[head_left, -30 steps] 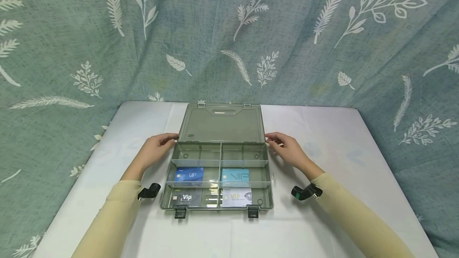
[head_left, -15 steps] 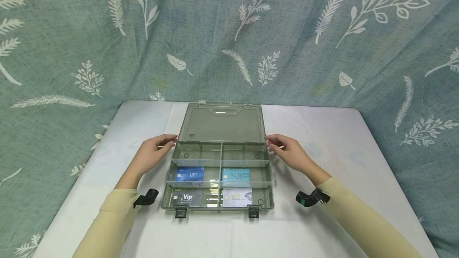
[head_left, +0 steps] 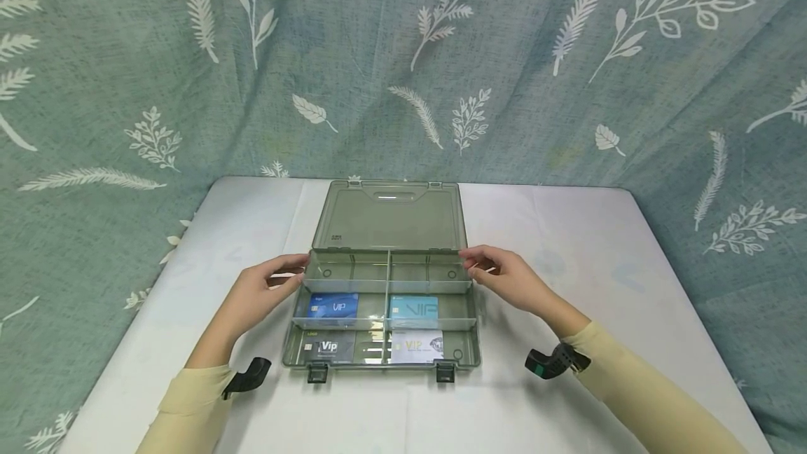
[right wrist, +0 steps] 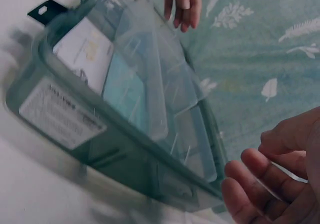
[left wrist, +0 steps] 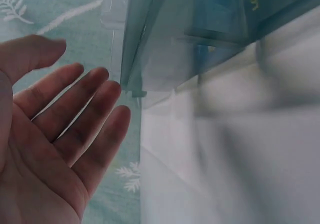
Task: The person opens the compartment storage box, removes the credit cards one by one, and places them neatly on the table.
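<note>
A smoky-green plastic box (head_left: 381, 368) lies on the table, its lid (head_left: 391, 219) folded back behind it. Clear dividers split it into several compartments. The middle row has a blue VIP card (head_left: 343, 308) and a light-blue one (head_left: 412, 308); the front row has a dark card (head_left: 329, 347) and a white card (head_left: 412, 347). My left hand (head_left: 255, 293) is at the box's back left corner, its fingers spread and holding nothing in the left wrist view. At the back right corner, my right hand (head_left: 507, 275) has loosely bent fingers, which hold nothing.
Two black latches (head_left: 318, 373) hang at the box's front. A white label (right wrist: 60, 116) is on its right wall in the right wrist view. The box stands on a white-covered table (head_left: 555, 230), with a leaf-patterned green curtain (head_left: 378, 54) behind it and at the sides.
Both hands have drawn a little toward the front, from beside the hinge line to the box's back compartments. The box, lid and cards look unchanged.
</note>
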A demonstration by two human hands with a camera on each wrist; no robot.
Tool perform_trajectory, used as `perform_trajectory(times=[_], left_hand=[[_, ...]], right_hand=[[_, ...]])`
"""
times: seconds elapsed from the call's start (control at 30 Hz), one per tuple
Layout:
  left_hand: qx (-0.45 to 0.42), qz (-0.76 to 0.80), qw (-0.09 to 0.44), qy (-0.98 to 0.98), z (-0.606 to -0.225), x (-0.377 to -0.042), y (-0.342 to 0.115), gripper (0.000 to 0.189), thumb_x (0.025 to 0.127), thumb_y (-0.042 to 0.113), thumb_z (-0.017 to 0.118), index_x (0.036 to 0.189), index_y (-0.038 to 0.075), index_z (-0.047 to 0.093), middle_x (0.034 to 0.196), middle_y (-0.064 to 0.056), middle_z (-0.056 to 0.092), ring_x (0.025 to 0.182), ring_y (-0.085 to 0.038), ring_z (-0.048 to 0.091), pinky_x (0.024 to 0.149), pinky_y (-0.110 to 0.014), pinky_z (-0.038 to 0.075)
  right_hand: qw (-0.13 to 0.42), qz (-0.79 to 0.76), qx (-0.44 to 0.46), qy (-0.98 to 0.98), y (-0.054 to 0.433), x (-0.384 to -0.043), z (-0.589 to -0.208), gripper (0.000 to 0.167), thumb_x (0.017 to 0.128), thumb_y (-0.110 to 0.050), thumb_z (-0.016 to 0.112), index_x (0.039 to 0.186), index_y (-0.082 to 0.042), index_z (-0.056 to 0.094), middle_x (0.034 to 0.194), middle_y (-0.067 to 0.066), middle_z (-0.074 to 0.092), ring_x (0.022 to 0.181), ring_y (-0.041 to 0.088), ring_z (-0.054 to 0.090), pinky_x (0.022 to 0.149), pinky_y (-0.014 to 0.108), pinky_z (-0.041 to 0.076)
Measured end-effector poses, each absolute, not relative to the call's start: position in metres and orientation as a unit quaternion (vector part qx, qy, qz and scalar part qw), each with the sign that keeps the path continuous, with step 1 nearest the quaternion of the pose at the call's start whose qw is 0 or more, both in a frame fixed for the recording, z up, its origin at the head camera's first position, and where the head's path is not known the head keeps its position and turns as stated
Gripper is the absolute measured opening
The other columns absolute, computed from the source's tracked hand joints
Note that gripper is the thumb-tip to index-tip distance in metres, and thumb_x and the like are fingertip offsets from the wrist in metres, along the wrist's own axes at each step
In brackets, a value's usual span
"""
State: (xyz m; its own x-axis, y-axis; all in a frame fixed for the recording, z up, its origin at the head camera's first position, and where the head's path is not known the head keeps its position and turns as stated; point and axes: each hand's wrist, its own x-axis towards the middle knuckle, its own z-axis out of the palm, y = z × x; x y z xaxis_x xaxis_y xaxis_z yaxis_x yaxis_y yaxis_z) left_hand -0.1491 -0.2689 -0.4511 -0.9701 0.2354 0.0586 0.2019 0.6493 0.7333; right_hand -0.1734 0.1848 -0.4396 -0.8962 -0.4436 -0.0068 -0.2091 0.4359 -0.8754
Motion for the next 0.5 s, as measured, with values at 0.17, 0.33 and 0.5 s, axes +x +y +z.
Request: perform_trajectory(times=[0.17, 0.33, 0.5], left_hand=[[0.134, 0.407, 0.048, 0.902, -0.452, -0.141, -0.271, 0.049, 0.100, 0.030, 0.069, 0.144, 0.010, 0.058, 0.142, -0.012, 0.060, 0.119, -0.043, 0.063, 0.097, -0.058, 0.055], [0.152, 0.395, 0.075, 0.903, -0.452, -0.135, -0.272, 0.059, 0.096, 0.036, 0.073, 0.146, 0.011, 0.056, 0.149, -0.014, 0.053, 0.125, -0.048, 0.057, 0.103, -0.062, 0.050], [0.178, 0.386, 0.083, 0.901, -0.451, -0.134, -0.271, 0.066, 0.090, 0.036, 0.079, 0.146, 0.009, 0.056, 0.149, -0.013, 0.053, 0.134, -0.041, 0.050, 0.110, -0.060, 0.044]], right_hand=[[0.149, -0.524, -0.195, 0.816, 0.181, -0.169, -0.434, 0.035, 0.102, -0.009, 0.061, 0.136, -0.003, 0.061, 0.122, 0.023, 0.066, 0.107, 0.037, 0.066, 0.088, 0.039, 0.061], [0.194, -0.541, -0.201, 0.794, 0.178, -0.165, -0.431, 0.038, 0.104, -0.009, 0.059, 0.140, 0.001, 0.057, 0.126, 0.026, 0.062, 0.111, 0.039, 0.063, 0.091, 0.039, 0.059], [0.235, -0.550, -0.197, 0.777, 0.176, -0.162, -0.429, 0.042, 0.105, -0.009, 0.054, 0.144, 0.008, 0.050, 0.132, 0.029, 0.059, 0.114, 0.041, 0.063, 0.099, 0.052, 0.055]])
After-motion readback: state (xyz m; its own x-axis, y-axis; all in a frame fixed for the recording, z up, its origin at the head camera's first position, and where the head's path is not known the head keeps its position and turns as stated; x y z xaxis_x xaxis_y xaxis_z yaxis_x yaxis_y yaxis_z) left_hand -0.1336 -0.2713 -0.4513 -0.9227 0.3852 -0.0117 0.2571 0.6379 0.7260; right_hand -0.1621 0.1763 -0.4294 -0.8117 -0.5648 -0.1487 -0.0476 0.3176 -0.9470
